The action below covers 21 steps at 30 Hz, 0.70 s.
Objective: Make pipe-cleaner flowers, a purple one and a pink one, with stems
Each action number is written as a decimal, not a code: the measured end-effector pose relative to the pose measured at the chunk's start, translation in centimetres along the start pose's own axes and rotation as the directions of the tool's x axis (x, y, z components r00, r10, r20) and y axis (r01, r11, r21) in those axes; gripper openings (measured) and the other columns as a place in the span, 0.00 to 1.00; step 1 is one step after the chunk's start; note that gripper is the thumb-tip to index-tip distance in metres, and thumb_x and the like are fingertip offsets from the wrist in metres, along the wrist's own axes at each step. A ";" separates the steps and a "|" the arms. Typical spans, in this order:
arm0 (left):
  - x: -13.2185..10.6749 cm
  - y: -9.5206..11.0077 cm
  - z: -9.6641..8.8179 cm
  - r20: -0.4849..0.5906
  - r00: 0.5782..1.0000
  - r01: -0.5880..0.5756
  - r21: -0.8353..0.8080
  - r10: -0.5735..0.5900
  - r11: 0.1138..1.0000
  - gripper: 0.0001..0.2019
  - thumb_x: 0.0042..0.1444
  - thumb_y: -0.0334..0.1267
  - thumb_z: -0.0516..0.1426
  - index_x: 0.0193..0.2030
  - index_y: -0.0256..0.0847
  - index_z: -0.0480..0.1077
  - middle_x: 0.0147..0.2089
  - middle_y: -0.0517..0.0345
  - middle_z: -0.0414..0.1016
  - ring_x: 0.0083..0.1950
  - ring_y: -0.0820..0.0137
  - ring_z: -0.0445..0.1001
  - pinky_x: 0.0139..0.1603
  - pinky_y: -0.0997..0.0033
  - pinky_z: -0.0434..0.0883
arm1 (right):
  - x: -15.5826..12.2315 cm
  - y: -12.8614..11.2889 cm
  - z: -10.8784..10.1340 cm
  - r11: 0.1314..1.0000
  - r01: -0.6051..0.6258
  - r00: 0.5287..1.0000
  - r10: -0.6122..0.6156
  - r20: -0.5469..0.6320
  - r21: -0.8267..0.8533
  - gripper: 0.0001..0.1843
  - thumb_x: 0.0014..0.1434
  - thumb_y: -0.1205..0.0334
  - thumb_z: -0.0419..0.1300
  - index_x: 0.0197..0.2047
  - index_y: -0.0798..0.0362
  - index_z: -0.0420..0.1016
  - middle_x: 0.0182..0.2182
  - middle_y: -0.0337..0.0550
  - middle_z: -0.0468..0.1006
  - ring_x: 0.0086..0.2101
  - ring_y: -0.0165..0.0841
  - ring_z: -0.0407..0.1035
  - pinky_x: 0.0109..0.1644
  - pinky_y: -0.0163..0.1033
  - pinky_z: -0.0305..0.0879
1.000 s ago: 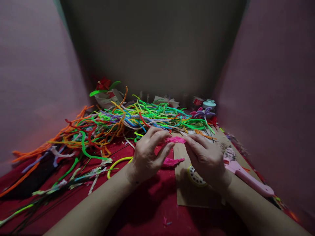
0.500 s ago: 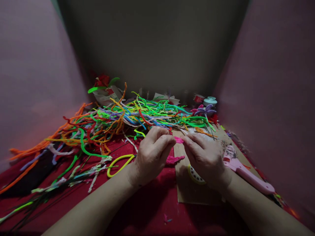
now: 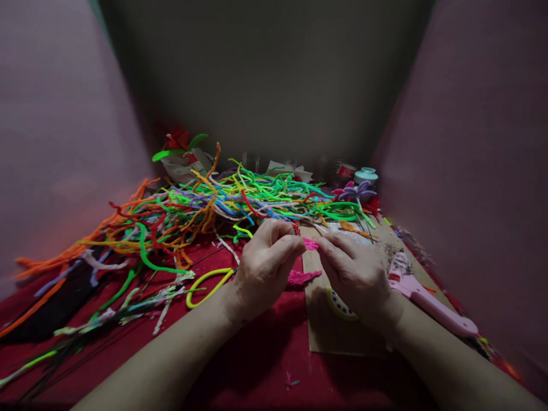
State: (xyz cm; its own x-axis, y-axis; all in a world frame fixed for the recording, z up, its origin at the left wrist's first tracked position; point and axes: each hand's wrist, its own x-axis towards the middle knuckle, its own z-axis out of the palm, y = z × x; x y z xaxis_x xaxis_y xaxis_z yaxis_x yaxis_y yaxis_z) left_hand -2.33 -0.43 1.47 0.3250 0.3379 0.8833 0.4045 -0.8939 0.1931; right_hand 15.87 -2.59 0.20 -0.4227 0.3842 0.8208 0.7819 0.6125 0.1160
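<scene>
Between my two hands a short pink fuzzy piece [image 3: 310, 244], which looks like pipe cleaner, is held at both ends. My left hand [image 3: 269, 260] is closed, with thumb and forefinger pinching its left end. My right hand [image 3: 355, 265] pinches the right end, fingers curled. Just below, a second pink fuzzy piece [image 3: 303, 278] lies across the red cloth and the edge of a cardboard sheet [image 3: 329, 334]. Partly hidden under my right hand is a round yellow-rimmed thing with dark dots [image 3: 341, 303].
A heap of many-coloured pipe cleaners [image 3: 257, 194] spreads over the back and left of the red cloth [image 3: 240, 365]. Yellow-handled scissors or pliers [image 3: 205, 288] lie by my left wrist. A pink glue gun [image 3: 432, 302] is at the right. Behind stand a purple flower [image 3: 358, 192] and a pale blue jar [image 3: 365, 176].
Both hands keep their pinch on the pink piece and have barely shifted. Everything on the cloth stays where it was.
</scene>
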 end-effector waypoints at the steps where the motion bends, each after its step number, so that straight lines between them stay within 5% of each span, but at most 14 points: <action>1: 0.0 0.0 0.0 -0.003 1.000 0.000 -0.007 0.000 1.000 0.03 0.57 0.29 0.56 0.34 0.40 0.68 0.32 0.59 0.64 0.35 0.73 0.64 0.34 0.74 0.67 | 0.0 0.0 0.0 1.000 0.001 1.000 -0.001 -0.006 -0.001 0.12 0.60 0.71 0.52 0.43 0.60 0.75 0.35 0.55 0.78 0.37 0.41 0.72 0.38 0.44 0.69; 10: 0.1 0.0 -0.1 0.022 0.999 0.041 -0.102 -0.039 0.994 0.05 0.55 0.25 0.57 0.33 0.39 0.67 0.34 0.59 0.61 0.37 0.74 0.62 0.36 0.74 0.66 | -0.1 -0.1 0.1 1.000 0.001 1.000 -0.001 0.012 0.008 0.11 0.60 0.72 0.53 0.42 0.62 0.74 0.36 0.55 0.78 0.38 0.40 0.71 0.39 0.43 0.69; 21: 0.6 0.2 -0.1 0.037 0.944 0.321 -0.324 -0.327 0.890 0.12 0.51 0.31 0.62 0.40 0.40 0.64 0.36 0.60 0.62 0.31 0.76 0.63 0.32 0.75 0.67 | 0.8 -0.4 -0.2 0.993 -0.109 0.994 0.109 -0.002 0.055 0.09 0.60 0.73 0.53 0.33 0.59 0.75 0.29 0.49 0.77 0.30 0.34 0.71 0.34 0.38 0.67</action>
State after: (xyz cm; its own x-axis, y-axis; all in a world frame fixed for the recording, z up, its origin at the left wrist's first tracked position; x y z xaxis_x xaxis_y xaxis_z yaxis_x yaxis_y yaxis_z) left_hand -2.14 -0.44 2.14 0.2063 0.6224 0.7551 0.1871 -0.7825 0.5939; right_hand 15.36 -2.67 0.94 -0.3342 0.4476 0.8294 0.7969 0.6041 -0.0049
